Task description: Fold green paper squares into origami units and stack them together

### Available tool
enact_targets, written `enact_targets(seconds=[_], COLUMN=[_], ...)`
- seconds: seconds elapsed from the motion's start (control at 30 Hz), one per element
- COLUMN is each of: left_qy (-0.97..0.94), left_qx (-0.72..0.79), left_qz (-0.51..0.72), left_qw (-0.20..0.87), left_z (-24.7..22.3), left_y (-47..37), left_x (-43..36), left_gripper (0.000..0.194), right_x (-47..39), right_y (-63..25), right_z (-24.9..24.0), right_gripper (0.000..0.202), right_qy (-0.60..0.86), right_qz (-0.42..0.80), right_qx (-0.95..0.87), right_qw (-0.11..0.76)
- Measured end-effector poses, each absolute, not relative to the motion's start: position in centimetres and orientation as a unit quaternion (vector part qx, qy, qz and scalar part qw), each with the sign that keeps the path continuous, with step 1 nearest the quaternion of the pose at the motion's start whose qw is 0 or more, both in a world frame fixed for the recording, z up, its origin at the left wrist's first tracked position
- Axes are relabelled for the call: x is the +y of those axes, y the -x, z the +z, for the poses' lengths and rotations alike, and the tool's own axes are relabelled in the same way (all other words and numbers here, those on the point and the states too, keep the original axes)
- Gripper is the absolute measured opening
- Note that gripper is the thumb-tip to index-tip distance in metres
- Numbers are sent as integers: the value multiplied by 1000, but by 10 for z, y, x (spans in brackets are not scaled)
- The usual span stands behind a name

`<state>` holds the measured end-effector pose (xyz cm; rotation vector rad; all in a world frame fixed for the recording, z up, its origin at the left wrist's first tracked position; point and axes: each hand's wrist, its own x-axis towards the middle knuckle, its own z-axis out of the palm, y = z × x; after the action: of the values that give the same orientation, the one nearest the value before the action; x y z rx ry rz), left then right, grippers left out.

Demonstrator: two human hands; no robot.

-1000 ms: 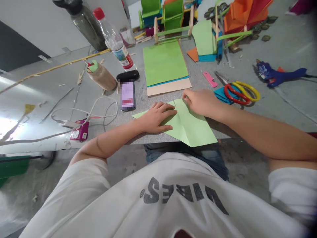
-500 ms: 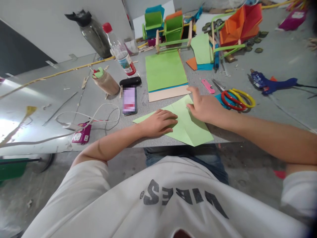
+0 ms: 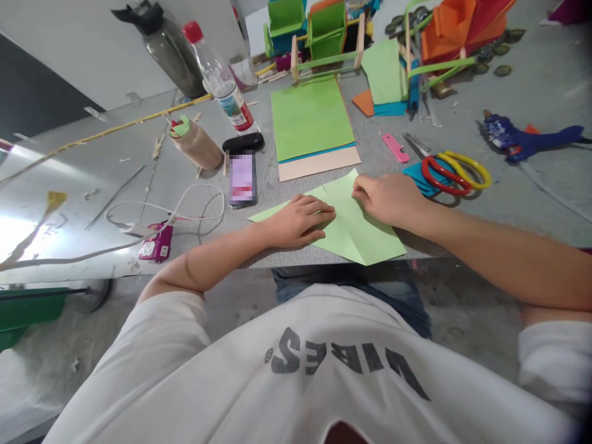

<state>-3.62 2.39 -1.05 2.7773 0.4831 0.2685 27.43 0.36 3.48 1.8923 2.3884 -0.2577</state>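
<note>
A creased sheet of light green paper [image 3: 349, 225] lies at the table's front edge, partly folded, with its corners pointing left, up and towards me. My left hand [image 3: 303, 221] rests flat on its left part, fingers stretched out. At the upper right edge of the sheet, my right hand [image 3: 382, 196] has its fingers curled in and pinched against the paper; the fingertips are partly hidden. Just beyond lies a stack of coloured sheets [image 3: 314, 120], bright green on top, with blue and pale peach edges showing below.
Scissors [image 3: 446, 176], a pink cutter [image 3: 395, 148] and a blue glue gun [image 3: 527, 139] lie to the right. On the left are a phone [image 3: 243, 179], a plastic bottle [image 3: 234, 105], a holder with paper scraps [image 3: 197, 145] and a white cable [image 3: 169, 213]. Paper models [image 3: 326, 37] stand behind.
My right hand's index finger, stretched out before, is now curled in at the paper's edge. My left hand stays flat on the sheet. The view has shifted slightly.
</note>
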Motion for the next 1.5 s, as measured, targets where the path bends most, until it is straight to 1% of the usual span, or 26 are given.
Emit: enact_targets(seconds=[0.3,0.4,0.47,0.57,0.63,0.77,0.87,0.93,1.13,1.2,1.37,1.43,1.5], left_qy=[-968,-970,-972,-975,-977,-975,-972,-971,-975,-977,-978,-978,-978], left_qx=[180,176,174,172,165,159,157,157,148,146,143,139,132], left_qz=[92,96,95,95,91,82,77,71,71,71,59,54,49], left_qw=[147,134,123,105,102,131,157,167,152,140,138,146,153], left_z=[-10,-11,-10,-9,-8,-7,-6,-6,-7,-7,-5,-4,-4], left_y=[36,36,37,37,37,37,37,37,37,36,32,31,31], left_x=[24,24,23,21,19,16,16,17,18,16,7,6,7], left_gripper=[71,72,67,50,47,53,69,75,77,75,55,53,56], right_x=[2,5,7,10,11,13,14,15,19,20,21,21,22], right_y=[-279,-285,-290,-297,-300,-300,-298,-298,-305,-309,-317,-318,-318], right_z=[30,32,35,41,44,47,46,43,39,41,51,53,52], right_gripper=[43,41,41,36,31,21,15,15,28,31,30,31,32], right_qy=[-628,-620,-608,-592,-579,-563,-562,-562,-553,-552,-516,-508,-505], right_qz=[-90,-120,-157,-227,-261,-273,-269,-266,-264,-271,-319,-325,-323], right_qx=[772,776,777,770,770,778,781,783,789,788,795,798,800], right_qw=[29,-8,-43,-71,-67,-52,-37,-32,-32,-29,11,19,27])
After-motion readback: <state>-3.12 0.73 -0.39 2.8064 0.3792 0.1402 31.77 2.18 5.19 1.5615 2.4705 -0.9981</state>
